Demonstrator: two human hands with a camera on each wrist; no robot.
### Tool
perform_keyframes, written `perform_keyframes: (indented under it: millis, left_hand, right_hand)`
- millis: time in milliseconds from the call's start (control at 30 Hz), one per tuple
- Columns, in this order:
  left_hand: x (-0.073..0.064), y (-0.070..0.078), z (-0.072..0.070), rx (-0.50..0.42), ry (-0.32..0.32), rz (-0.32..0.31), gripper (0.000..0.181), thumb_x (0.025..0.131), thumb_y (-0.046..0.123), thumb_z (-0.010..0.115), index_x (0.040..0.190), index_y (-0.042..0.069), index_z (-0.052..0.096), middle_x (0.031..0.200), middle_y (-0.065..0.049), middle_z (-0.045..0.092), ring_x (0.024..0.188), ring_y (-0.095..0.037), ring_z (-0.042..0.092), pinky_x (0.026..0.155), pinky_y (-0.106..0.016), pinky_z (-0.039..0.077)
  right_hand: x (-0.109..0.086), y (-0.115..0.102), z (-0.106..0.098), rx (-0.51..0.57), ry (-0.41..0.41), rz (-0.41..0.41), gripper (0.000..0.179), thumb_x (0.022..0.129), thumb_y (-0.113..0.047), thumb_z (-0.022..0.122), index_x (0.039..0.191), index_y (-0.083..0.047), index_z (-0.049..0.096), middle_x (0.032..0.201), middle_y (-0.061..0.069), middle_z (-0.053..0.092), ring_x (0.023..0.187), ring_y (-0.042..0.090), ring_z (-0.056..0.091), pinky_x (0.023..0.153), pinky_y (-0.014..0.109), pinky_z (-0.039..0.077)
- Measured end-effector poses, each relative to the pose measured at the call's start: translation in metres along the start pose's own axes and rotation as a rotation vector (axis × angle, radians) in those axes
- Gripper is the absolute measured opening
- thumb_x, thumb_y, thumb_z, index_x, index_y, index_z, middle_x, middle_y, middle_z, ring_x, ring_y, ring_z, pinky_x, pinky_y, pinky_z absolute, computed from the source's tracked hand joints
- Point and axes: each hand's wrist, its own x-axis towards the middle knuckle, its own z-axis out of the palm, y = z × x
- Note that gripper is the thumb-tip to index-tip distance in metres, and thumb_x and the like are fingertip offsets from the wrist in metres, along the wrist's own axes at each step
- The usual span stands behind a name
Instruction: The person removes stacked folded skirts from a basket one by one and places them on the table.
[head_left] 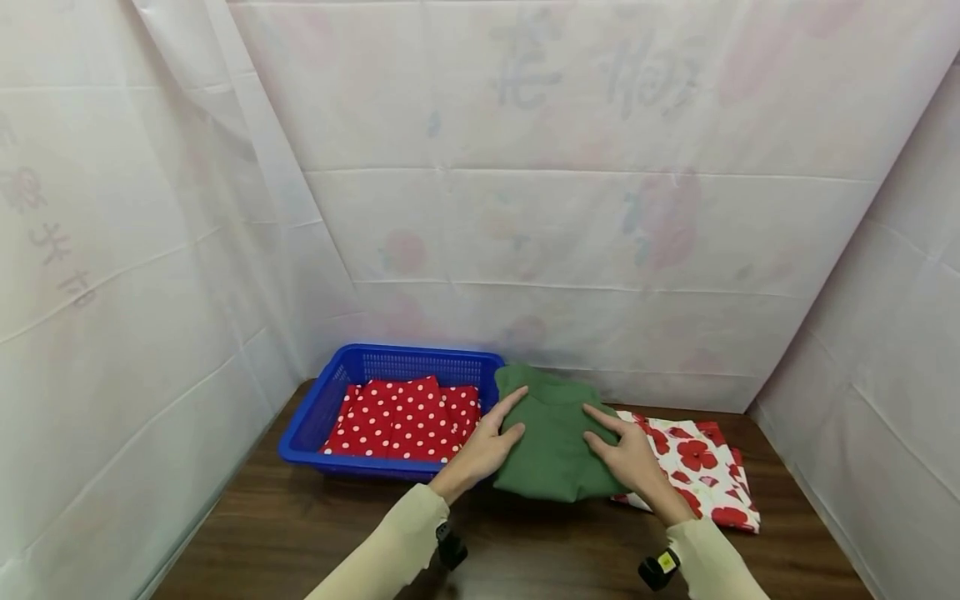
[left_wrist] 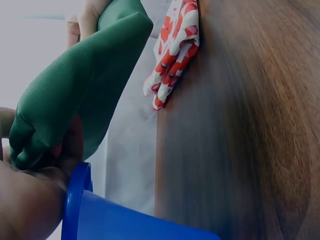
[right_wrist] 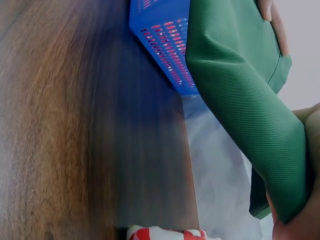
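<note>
Both hands hold a folded green cloth [head_left: 555,442] above the table, between the basket and the flowered cloth. My left hand [head_left: 483,450] grips its left side, thumb and a finger on top and other fingers underneath, by the basket's rim in the left wrist view. My right hand [head_left: 633,454] grips the right side, its fingers partly hidden beneath the green cloth [right_wrist: 250,110]. A red cloth with white dots [head_left: 405,417] lies folded in the blue basket [head_left: 300,437]. At right, a folded white cloth with red flowers [head_left: 701,467] lies partly behind my right hand.
The basket stands on the dark wooden table [head_left: 525,550] at its back left. White printed sheets [head_left: 525,233] hang as walls behind and on both sides. A small black device [head_left: 450,546] sits at the left wrist, another [head_left: 658,569] at the right.
</note>
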Motion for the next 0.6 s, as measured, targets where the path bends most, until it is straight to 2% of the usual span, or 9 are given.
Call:
perform_keyframes:
  millis: [67,167,267,333,433,467,533,567,600]
  left_hand:
    - [-0.001,0.0,0.001,0.007,-0.009,0.007,0.056,0.103,0.013,0.044,0.153,0.031,0.027,0.157,0.001,0.029,0.14,-0.023,0.035,0.11,-0.048,0.034]
    - [0.0,0.0,0.004,0.012,-0.019,0.035,0.056,0.103,0.014,0.045,0.154,0.027,0.025,0.157,-0.002,0.029,0.14,-0.025,0.036,0.11,-0.049,0.035]
    - [0.0,0.0,0.007,0.025,-0.02,0.05,0.059,0.101,0.017,0.05,0.154,0.025,0.025,0.156,-0.004,0.032,0.138,-0.025,0.039,0.109,-0.049,0.036]
    - [0.0,0.0,0.009,0.027,-0.014,0.047,0.062,0.1,0.019,0.054,0.154,0.027,0.025,0.154,-0.003,0.035,0.135,-0.024,0.043,0.108,-0.047,0.038]
    - [0.0,0.0,0.012,-0.002,-0.007,0.037,0.066,0.097,0.021,0.059,0.153,0.03,0.026,0.148,-0.002,0.042,0.128,-0.022,0.05,0.102,-0.043,0.044]
    - [0.0,0.001,0.013,-0.02,-0.012,0.029,0.067,0.096,0.021,0.06,0.153,0.031,0.025,0.147,-0.002,0.043,0.126,-0.022,0.053,0.1,-0.041,0.046]
    - [0.0,0.001,0.015,-0.031,-0.014,0.028,0.068,0.096,0.022,0.061,0.153,0.032,0.025,0.145,-0.003,0.045,0.122,-0.022,0.055,0.097,-0.039,0.048]
    - [0.001,0.002,0.017,-0.035,-0.018,0.029,0.069,0.095,0.022,0.062,0.153,0.032,0.025,0.144,-0.003,0.046,0.121,-0.021,0.056,0.096,-0.038,0.049]
    - [0.001,0.002,0.019,-0.034,-0.022,0.033,0.069,0.095,0.022,0.062,0.153,0.032,0.025,0.144,-0.003,0.046,0.12,-0.021,0.057,0.095,-0.037,0.049]
  right_hand:
    - [-0.002,0.002,-0.001,-0.01,0.003,-0.004,0.049,0.093,-0.03,0.065,0.14,-0.024,0.053,0.14,0.021,0.052,0.033,0.008,0.041,0.04,0.027,0.04]
    - [-0.004,0.003,-0.004,-0.024,0.011,-0.02,0.049,0.092,-0.028,0.065,0.139,-0.022,0.053,0.139,0.024,0.052,0.031,0.006,0.038,0.039,0.027,0.039]
    - [-0.006,0.005,-0.007,-0.035,0.026,-0.043,0.048,0.092,-0.024,0.066,0.139,-0.019,0.054,0.136,0.026,0.053,0.036,0.007,0.047,0.04,0.027,0.04]
    - [-0.007,0.007,-0.009,-0.047,0.041,-0.06,0.047,0.092,-0.023,0.066,0.138,-0.018,0.055,0.135,0.026,0.055,0.048,0.007,0.057,0.044,0.026,0.042]
    - [-0.01,0.01,-0.013,-0.08,0.061,-0.08,0.045,0.093,-0.021,0.065,0.137,-0.018,0.056,0.135,0.023,0.055,0.06,0.008,0.061,0.049,0.025,0.043]
    - [-0.011,0.011,-0.014,-0.088,0.069,-0.079,0.045,0.093,-0.02,0.065,0.137,-0.019,0.056,0.128,0.023,0.06,0.058,0.006,0.058,0.05,0.024,0.042]
    - [-0.013,0.014,-0.018,-0.11,0.079,-0.078,0.044,0.094,-0.02,0.064,0.137,-0.019,0.056,0.127,0.022,0.061,0.071,0.011,0.063,0.055,0.023,0.043]
    - [-0.014,0.016,-0.02,-0.113,0.081,-0.068,0.044,0.094,-0.02,0.063,0.137,-0.02,0.056,0.129,0.022,0.06,0.067,0.013,0.061,0.055,0.023,0.042]
    - [-0.016,0.017,-0.022,-0.122,0.087,-0.066,0.043,0.094,-0.021,0.063,0.137,-0.02,0.056,0.129,0.022,0.06,0.077,0.016,0.063,0.058,0.023,0.043]
